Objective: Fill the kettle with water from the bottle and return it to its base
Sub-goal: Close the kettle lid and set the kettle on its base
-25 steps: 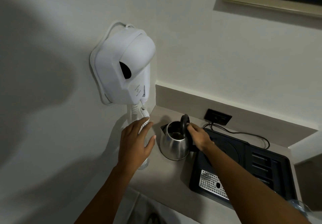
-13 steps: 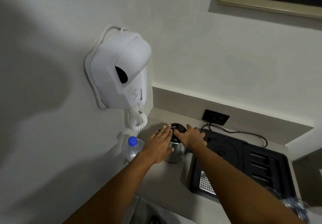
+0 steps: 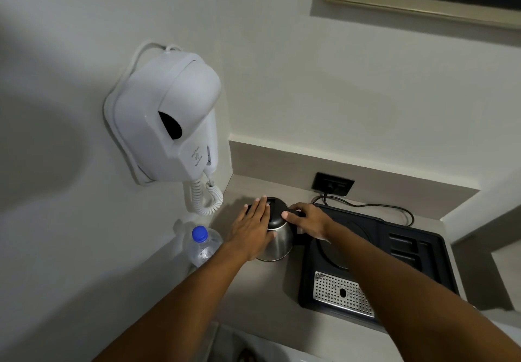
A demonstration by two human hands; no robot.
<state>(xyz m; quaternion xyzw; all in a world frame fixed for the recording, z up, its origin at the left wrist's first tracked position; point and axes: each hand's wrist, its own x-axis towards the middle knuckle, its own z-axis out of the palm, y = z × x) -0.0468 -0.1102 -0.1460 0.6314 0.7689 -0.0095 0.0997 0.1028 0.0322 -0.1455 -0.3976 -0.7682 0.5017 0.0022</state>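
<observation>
A steel kettle (image 3: 277, 242) with a black lid stands on the beige counter, left of the black tray (image 3: 423, 251). My left hand (image 3: 252, 228) lies flat on the lid, fingers together and stretched out. My right hand (image 3: 308, 220) grips the kettle's black handle on its right side. The round kettle base (image 3: 342, 244) sits in the tray, mostly hidden by my right forearm. A clear water bottle (image 3: 201, 244) with a blue cap stands upright near the left wall, apart from both hands.
A white wall-mounted hair dryer (image 3: 166, 125) with a coiled cord (image 3: 205, 197) hangs above the bottle. A black socket (image 3: 332, 183) with a cable is on the back wall. A perforated metal drip plate (image 3: 342, 294) sits at the tray's front.
The kettle lid, standing open a second ago, is now down. My left hand left the bottle and came to rest flat on the lid. My right hand stayed at the handle.
</observation>
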